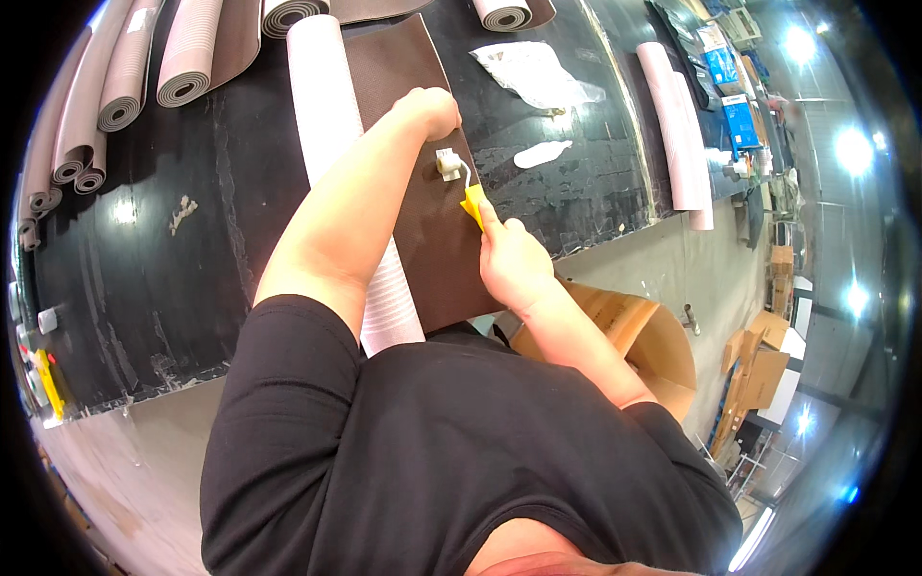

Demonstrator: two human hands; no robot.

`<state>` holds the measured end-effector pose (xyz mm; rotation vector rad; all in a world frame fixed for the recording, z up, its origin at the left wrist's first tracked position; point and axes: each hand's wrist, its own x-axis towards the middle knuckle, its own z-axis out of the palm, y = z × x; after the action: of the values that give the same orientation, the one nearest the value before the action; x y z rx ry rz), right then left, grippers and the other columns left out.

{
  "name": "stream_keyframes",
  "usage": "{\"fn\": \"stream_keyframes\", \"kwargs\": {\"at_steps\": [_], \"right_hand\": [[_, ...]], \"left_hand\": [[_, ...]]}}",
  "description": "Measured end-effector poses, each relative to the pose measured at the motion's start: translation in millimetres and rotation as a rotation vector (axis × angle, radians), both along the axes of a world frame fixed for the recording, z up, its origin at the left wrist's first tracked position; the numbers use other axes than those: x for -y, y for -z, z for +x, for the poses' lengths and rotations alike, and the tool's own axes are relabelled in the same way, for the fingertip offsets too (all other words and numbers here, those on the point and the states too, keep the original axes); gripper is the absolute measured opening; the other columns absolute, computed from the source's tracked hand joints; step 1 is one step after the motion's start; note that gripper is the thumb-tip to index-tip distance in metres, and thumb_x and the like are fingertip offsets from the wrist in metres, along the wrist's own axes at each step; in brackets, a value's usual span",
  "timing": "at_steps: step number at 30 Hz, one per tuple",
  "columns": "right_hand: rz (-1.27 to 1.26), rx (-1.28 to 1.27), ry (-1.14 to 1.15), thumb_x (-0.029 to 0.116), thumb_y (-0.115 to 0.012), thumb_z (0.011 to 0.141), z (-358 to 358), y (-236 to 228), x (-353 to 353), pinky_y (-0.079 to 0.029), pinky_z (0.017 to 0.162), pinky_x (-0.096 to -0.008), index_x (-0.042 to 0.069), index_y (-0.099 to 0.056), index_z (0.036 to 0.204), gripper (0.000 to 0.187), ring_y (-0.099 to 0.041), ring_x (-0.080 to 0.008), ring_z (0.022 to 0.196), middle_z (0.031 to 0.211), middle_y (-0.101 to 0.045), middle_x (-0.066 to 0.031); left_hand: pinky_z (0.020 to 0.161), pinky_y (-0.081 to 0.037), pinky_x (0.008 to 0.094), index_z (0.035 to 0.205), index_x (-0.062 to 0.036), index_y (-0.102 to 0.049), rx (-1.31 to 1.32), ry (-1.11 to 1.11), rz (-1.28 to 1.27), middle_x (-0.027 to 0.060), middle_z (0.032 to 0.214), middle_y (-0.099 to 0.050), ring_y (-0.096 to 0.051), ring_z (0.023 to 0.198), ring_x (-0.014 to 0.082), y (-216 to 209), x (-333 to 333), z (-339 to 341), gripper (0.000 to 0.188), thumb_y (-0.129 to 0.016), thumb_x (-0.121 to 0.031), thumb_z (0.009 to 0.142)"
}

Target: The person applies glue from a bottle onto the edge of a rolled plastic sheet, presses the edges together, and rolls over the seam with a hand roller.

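Observation:
A partly unrolled mat lies across the black table, its dark brown side (pixel 437 245) up and its pale pink roll (pixel 331 106) along the left. In my right hand (pixel 517 261) is a small hand roller (pixel 449 165) with a yellow handle and a pale head. That head rests on or just over the brown surface near its right edge. Farther up, my left hand (pixel 428 112) is curled over the same edge, its fingertips hidden. Whether it pinches the edge or something small, I cannot tell.
Several rolled mats (pixel 187 72) lie at the far left, and pink rolls (pixel 672 134) on the right. A crumpled clear plastic bag (pixel 538 75) and a white scrap (pixel 543 154) lie right of the mat. An open cardboard box (pixel 634 336) stands by the table's near edge.

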<state>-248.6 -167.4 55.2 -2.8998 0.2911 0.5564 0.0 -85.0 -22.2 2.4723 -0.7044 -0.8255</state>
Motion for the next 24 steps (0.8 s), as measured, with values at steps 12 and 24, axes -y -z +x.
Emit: {"fn": "stream_keyframes", "kwargs": {"at_steps": [12, 24], "right_hand": [[-0.004, 0.105, -0.027, 0.021, -0.049, 0.096, 8.7, 9.6, 5.5, -0.052, 0.070, -0.0481, 0.012, -0.044, 0.141, 0.046, -0.063, -0.0389, 0.077, 0.090, -0.058, -0.0202], [0.004, 0.010, -0.008, 0.019, -0.048, 0.096, -11.0, -5.4, 0.7, -0.052, 0.068, -0.0482, 0.010, -0.040, 0.144, 0.049, -0.062, -0.0381, 0.075, 0.089, -0.057, -0.0201]], "left_hand": [[0.095, -0.051, 0.0396, 0.114, -0.0204, -0.072, 0.026, 0.025, -0.015, 0.0109, 0.120, -0.067, -0.062, 0.114, 0.0301, -2.1, -1.6, 0.0, 0.027, -0.062, -0.026, 0.090], [0.097, -0.050, 0.0405, 0.116, -0.0243, -0.072, 0.057, 0.074, 0.031, 0.0080, 0.123, -0.066, -0.060, 0.117, 0.0307, -8.5, -2.3, -1.2, 0.028, -0.059, -0.024, 0.091]]}}
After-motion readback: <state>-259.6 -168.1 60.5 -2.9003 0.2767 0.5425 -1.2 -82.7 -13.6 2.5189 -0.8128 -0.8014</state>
